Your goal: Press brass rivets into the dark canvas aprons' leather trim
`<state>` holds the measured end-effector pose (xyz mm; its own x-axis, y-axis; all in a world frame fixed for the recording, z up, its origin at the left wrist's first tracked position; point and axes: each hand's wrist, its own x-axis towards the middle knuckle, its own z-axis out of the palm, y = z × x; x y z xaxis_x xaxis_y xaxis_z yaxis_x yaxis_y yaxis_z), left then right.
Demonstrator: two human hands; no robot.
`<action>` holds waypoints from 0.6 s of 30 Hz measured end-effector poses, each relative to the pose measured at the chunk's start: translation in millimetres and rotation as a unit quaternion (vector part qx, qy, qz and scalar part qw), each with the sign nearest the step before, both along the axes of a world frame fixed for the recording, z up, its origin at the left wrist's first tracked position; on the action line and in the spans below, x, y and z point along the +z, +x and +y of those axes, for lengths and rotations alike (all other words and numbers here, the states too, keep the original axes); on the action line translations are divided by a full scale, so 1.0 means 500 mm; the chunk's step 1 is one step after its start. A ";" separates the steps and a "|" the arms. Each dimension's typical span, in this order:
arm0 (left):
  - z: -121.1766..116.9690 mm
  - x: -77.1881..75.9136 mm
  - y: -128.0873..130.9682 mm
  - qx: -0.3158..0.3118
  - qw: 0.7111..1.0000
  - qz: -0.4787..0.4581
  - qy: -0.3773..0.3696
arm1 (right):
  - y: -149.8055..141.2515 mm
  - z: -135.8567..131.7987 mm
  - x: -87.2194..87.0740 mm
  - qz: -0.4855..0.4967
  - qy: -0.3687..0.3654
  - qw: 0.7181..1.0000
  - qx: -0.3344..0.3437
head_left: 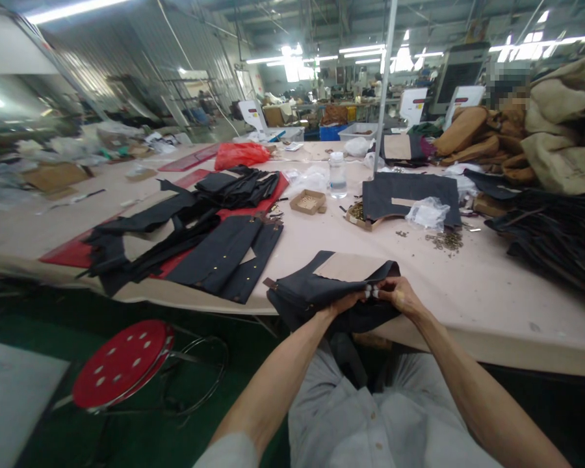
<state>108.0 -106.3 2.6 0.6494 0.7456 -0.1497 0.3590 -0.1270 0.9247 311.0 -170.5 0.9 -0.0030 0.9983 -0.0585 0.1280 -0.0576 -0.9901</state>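
Below the frame's middle, the dark cloth piece (297,290) is pinched at its right end by the left hand (347,302) and the right hand (400,294), perhaps so it is kept steady; part is rested on the worktop (472,299).

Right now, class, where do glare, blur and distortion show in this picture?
Head view: bright white windows glare in the distance; head view: brown cardboard at left looks smeared; head view: pale pink tabletop looks bowed along its front; head view: held dark grey fabric piece looks clearer.
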 end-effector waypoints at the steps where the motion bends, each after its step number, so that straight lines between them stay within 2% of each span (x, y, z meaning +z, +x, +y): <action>1: -0.001 0.004 0.000 0.000 1.000 0.004 0.004 | -0.004 0.003 -0.006 -0.001 -0.006 1.000 -0.011; 6: -0.008 0.028 -0.011 0.018 0.999 0.007 0.033 | -0.015 0.015 -0.032 0.014 -0.015 0.999 -0.046; 9: -0.008 0.031 -0.016 0.026 0.998 -0.001 0.062 | -0.015 0.014 -0.033 0.018 -0.012 0.998 -0.064; 12: -0.003 0.014 -0.012 0.024 0.997 0.012 0.072 | -0.018 0.010 -0.023 0.003 -0.012 0.997 -0.075; 16: 0.007 -0.020 -0.004 0.016 0.999 0.028 0.044 | -0.016 0.001 -0.007 -0.028 0.009 0.997 -0.065; 18: 0.011 -0.027 -0.005 0.022 0.999 0.015 0.034 | -0.010 -0.004 -0.004 -0.064 0.026 0.996 -0.052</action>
<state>105.3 -100.6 -11.1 0.6117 0.7823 -0.1173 0.3937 -0.1725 0.9029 306.2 -172.7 -1.1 0.1051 0.9945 -0.0002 0.2493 -0.0265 -0.9681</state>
